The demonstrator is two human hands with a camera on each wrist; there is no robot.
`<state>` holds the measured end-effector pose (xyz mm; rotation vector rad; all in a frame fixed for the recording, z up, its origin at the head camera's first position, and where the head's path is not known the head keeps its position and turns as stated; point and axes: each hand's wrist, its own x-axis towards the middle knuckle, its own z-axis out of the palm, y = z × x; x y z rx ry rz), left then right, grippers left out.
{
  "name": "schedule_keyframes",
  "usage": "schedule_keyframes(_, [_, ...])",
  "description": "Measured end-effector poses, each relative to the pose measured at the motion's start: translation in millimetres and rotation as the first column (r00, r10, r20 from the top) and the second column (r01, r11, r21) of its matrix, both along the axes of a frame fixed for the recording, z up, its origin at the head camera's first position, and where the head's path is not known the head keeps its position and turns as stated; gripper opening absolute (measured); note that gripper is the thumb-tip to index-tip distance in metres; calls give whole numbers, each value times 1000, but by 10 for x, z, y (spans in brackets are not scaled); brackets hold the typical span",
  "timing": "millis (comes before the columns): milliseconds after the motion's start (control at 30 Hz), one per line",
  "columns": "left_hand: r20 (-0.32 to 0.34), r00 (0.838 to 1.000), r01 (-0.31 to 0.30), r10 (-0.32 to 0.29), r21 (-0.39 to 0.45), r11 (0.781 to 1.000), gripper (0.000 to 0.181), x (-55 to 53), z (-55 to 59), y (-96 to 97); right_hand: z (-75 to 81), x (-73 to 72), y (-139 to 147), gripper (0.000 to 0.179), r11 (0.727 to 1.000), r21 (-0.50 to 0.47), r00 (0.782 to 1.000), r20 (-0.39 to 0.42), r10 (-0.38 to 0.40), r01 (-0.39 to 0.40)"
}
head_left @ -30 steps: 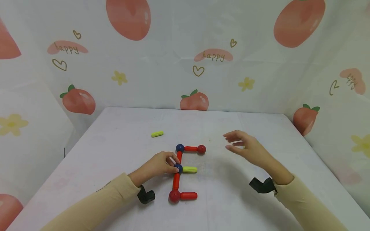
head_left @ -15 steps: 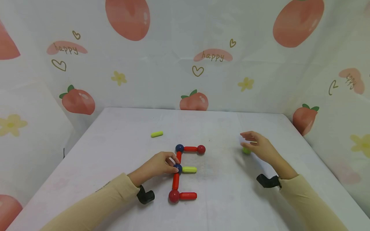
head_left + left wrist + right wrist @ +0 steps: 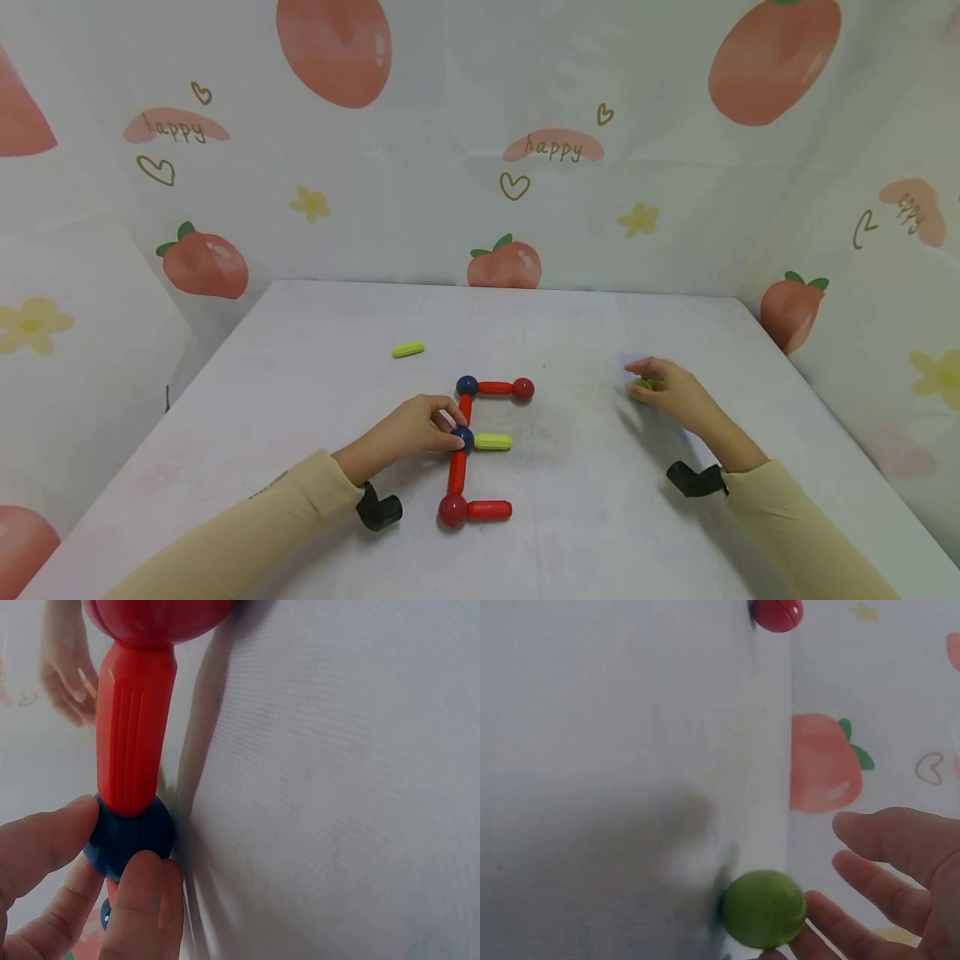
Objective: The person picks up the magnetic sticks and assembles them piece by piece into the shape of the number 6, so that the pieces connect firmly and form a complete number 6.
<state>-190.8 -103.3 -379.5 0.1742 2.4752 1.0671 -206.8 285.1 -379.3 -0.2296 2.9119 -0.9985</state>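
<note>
My left hand [image 3: 412,427] pinches a dark blue ball [image 3: 129,834] between thumb and fingers at the middle of a flat figure of balls and rods. A red rod [image 3: 133,731] runs from it to a red ball [image 3: 452,511], which has another red rod [image 3: 489,510] at its right. A yellow-green rod [image 3: 492,442] points right from the held ball. On the right, my other hand [image 3: 671,396] is at a green ball [image 3: 763,909] on the table. Its fingers are spread, with some tips at the ball's side and the uppermost digit apart from it.
The figure's far arm has a second blue ball [image 3: 467,385], a red rod [image 3: 495,388] and a red ball [image 3: 523,389]. A loose yellow-green rod [image 3: 408,350] lies behind on the white table [image 3: 322,333]. A printed cloth [image 3: 420,192] hangs at the back.
My right hand has moved right, then lowered to the green ball, which came into sight beside it. The left hand stays on the blue ball.
</note>
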Motion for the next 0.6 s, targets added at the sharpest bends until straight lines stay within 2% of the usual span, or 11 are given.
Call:
schedule_keyframes(367, [-1,1000,0,0,10,1000,22,-1,-7,-5,-95,23,-13,38,996,-3,994,69,87,-87])
schedule_keyframes(600, [-5,1000,2,-2,10,1000,21,-8,-17,-8,-75,14,-46,38,997,14,993,87,77,-78])
